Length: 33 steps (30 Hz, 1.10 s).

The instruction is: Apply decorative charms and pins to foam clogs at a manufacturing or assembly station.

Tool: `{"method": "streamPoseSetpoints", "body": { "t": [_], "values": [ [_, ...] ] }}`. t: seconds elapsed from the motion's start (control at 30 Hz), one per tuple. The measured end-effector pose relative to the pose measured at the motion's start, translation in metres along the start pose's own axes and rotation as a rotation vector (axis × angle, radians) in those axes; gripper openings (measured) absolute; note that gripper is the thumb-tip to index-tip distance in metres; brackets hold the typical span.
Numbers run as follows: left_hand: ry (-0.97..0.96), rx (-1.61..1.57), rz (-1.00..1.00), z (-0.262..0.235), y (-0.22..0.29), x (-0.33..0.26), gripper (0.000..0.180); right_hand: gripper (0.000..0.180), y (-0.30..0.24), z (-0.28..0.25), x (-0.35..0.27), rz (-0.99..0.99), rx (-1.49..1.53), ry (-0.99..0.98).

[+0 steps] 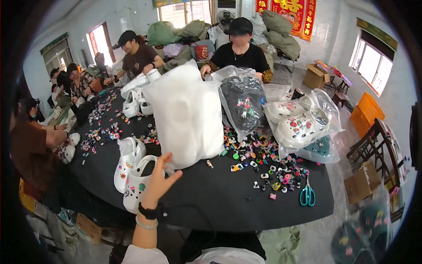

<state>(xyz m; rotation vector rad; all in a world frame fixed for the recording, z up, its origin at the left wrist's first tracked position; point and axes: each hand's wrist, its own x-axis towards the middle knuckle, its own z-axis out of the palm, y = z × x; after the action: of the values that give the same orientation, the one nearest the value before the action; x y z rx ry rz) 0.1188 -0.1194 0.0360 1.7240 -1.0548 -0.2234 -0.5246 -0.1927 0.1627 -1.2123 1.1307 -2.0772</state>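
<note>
While the left hand [165, 170] reached up from the near edge in the head view, its fingers were spread and its thumb stood out to the right, beside the lower left corner of a puffy white pouch [187, 116]. Whether skin met plastic could not be told. The pouch stood roughly upright over the middle of the tabletop [211, 207], a bulging rectangle of smooth, milky film with soft creases along its top. The right hand was out of sight, so its state could not be told. A dark wristband [147, 212] and a pale, rounded bracelet [147, 223] circled the left wrist.

Just left of the hand sat a pair of white clogs [140, 187], moulded and perforated, dotted with colourful charms. Right of the pouch, a glossy clear bag [246, 105] wrapped dark footwear; farther right, a crinkled transparent bag [303, 119] enclosed rounded white clogs with bright charms. Small, chunky loose charms [268, 160] lay scattered over the matte black surface, and scissors [307, 196] with looped teal handles rested near the right edge. On the far side, a person [237, 55] in a black top faced the tabletop.
</note>
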Motion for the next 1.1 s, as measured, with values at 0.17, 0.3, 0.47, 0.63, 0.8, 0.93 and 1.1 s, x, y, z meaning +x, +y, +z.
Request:
{"method": "streamPoseSetpoints", "body": {
  "t": [0.17,0.3,0.47,0.63,0.8,0.93,1.1],
  "values": [
    [-0.577,-0.410,-0.008,0.044,0.033,-0.072,0.073,0.029,-0.005,0.093,0.015,0.091,0.320,-0.315],
    [-0.743,-0.917,-0.258,0.075,0.050,-0.121,0.097,0.028,0.000,0.191,-0.008,0.362,0.687,-0.668],
    [-0.335,-1.164,-0.420,0.081,0.033,-0.148,0.097,0.027,0.022,0.282,-0.090,0.707,0.984,-0.849],
    [0.162,-1.484,-0.596,0.055,0.005,-0.167,0.057,0.039,0.076,0.307,-0.121,0.376,0.935,-1.347],
    [0.310,-0.459,-0.469,0.038,-0.017,-0.189,0.054,0.048,0.132,0.268,-0.122,0.481,0.677,-1.662],
    [0.211,-0.634,-0.562,0.032,-0.023,-0.191,0.053,0.056,0.143,0.254,-0.121,0.304,0.230,-1.973],
    [0.184,-0.743,-0.489,0.025,-0.021,-0.177,0.049,0.054,0.121,0.268,-0.157,-0.237,-0.385,-1.777]
  ]
}}
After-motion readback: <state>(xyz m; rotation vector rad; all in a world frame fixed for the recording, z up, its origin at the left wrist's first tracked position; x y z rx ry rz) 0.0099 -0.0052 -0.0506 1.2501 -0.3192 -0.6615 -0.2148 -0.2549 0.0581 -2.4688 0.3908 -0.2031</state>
